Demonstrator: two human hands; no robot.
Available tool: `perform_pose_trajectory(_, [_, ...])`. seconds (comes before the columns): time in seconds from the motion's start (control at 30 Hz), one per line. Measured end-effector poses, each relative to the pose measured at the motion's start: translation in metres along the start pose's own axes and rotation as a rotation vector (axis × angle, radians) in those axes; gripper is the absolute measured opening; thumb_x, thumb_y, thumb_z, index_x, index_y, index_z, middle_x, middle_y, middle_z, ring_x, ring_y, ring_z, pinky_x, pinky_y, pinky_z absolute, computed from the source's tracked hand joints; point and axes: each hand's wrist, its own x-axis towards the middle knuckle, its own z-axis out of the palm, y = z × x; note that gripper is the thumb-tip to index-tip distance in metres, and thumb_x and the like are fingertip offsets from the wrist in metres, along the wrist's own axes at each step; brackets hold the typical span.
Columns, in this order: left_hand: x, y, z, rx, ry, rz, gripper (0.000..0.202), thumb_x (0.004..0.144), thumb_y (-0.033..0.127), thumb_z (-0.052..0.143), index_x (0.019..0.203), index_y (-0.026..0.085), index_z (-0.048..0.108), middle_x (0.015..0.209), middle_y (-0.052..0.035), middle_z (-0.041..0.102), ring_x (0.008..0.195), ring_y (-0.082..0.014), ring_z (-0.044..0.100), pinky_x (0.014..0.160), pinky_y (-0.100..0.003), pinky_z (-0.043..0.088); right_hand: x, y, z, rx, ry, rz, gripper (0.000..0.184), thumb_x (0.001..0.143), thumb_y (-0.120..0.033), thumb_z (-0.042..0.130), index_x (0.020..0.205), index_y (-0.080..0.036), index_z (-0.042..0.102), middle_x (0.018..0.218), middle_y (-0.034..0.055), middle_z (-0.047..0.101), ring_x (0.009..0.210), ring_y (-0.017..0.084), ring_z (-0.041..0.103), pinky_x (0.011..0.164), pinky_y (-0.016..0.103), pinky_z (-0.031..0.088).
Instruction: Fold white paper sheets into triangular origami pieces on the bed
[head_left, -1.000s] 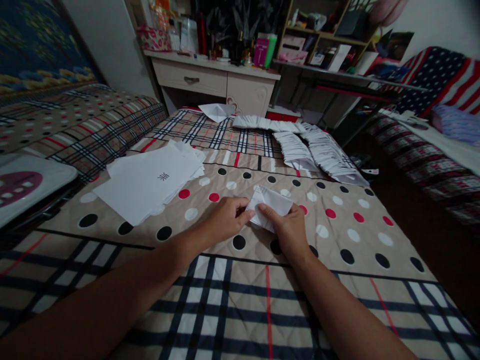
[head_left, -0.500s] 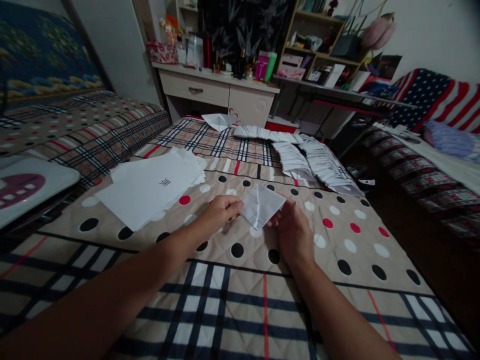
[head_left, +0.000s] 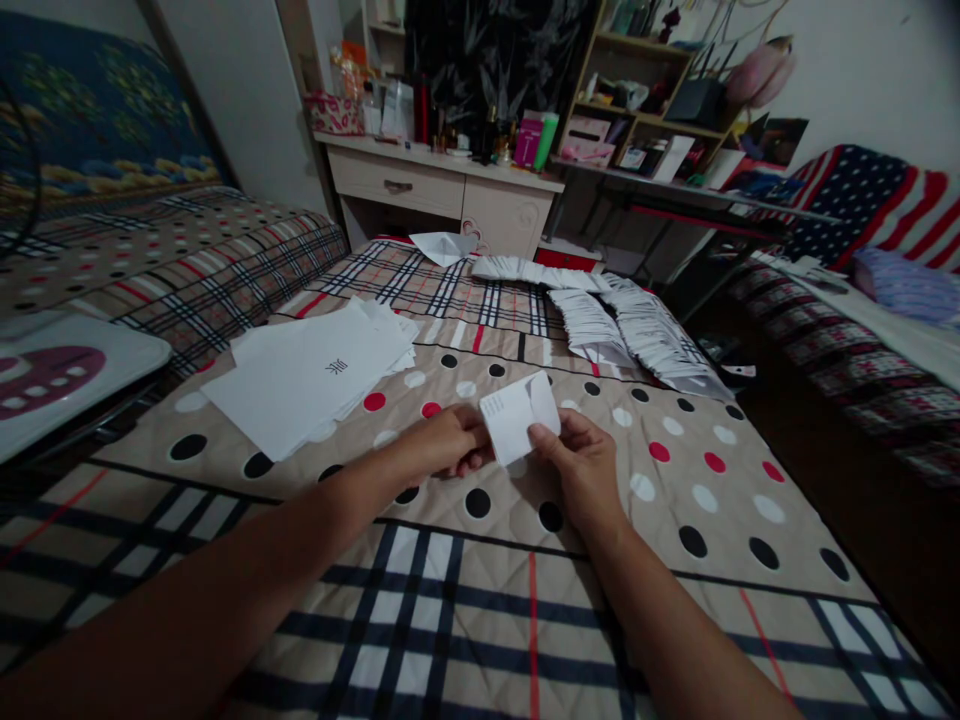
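Both my hands hold one small folded white paper (head_left: 517, 414) upright just above the dotted bedspread (head_left: 697, 470). My left hand (head_left: 442, 445) pinches its lower left edge with curled fingers. My right hand (head_left: 581, 465) grips its right side, thumb against the paper. To the left lies a stack of flat white sheets (head_left: 315, 370), the top one bearing a small printed mark. Farther off, rows of folded white papers (head_left: 630, 325) lie overlapped on the bed.
A single larger folded sheet (head_left: 442, 246) rests at the bed's far end. Beyond stand a cream dresser (head_left: 442, 190) crowded with bottles and a cluttered shelf (head_left: 660, 120). A white tray (head_left: 60, 370) sits at the left, a second bed with a flag blanket (head_left: 862, 200) at the right.
The paper was lifted from lying nearly flat to standing upright between both hands, and its top right corner has been folded over. The view shifted slightly downward.
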Motion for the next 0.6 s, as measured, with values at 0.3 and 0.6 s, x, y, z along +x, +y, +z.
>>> perform_pose_trajectory(0.3, [0.005,0.002,-0.005,-0.047,0.191,0.309,0.037,0.079,0.039,0.066,0.104,0.013,0.064,0.092,-0.0080,0.069,0.070,-0.0131,0.062,0.048,-0.019,0.044,0.003,-0.001,-0.004,-0.090,0.034,0.135,0.034,0.071,-0.041,0.074,0.094,-0.017,0.065,0.066,0.0011,0.067,0.048,0.011,0.052,0.041,0.021,0.041])
perform_pose_trajectory(0.6, [0.017,-0.006,-0.007,0.276,0.334,0.411,0.029,0.063,0.017,0.076,0.091,0.012,0.070,0.074,-0.0001,0.064,0.065,-0.0096,0.053,0.061,-0.022,0.043,0.012,0.015,-0.015,-0.519,0.012,-0.081,0.017,0.066,-0.032,0.075,0.073,-0.019,0.066,0.068,0.0011,0.064,0.061,0.014,0.054,0.055,0.026,0.042])
